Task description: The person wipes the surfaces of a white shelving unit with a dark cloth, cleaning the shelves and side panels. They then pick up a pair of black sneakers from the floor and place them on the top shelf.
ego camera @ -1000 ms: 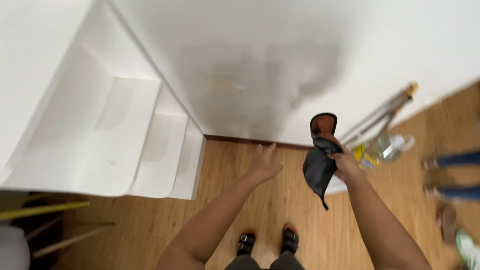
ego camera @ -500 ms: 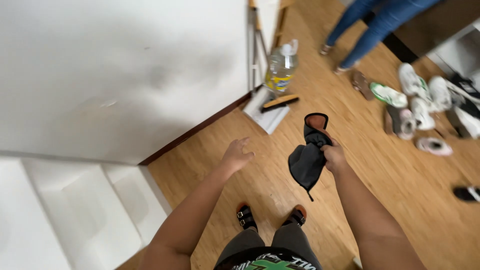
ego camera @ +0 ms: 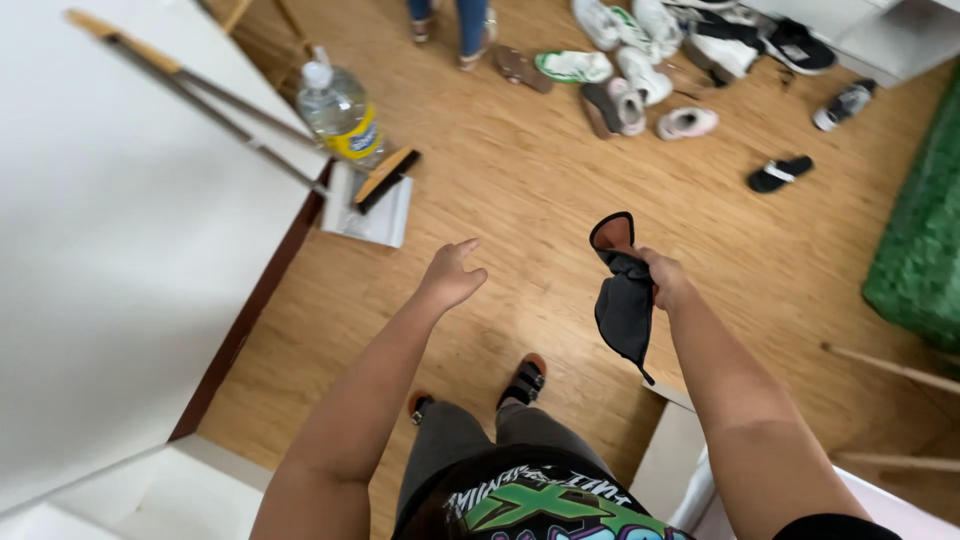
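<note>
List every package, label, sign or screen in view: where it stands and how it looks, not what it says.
Plastic water bottle: upright on the wood floor by the white wall, clear, white cap.
Bottle label: a yellow band with some blue, wrapped round the bottle's lower half.
Shirt print: on the person's black shirt at the bottom edge, green and purple shapes with white lettering.
No signs or screens show.

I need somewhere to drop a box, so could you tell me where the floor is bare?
Bare wood lies between the dustpan and the lone black sandal, ahead of both hands. The shoe pile beyond is crowded.
</note>
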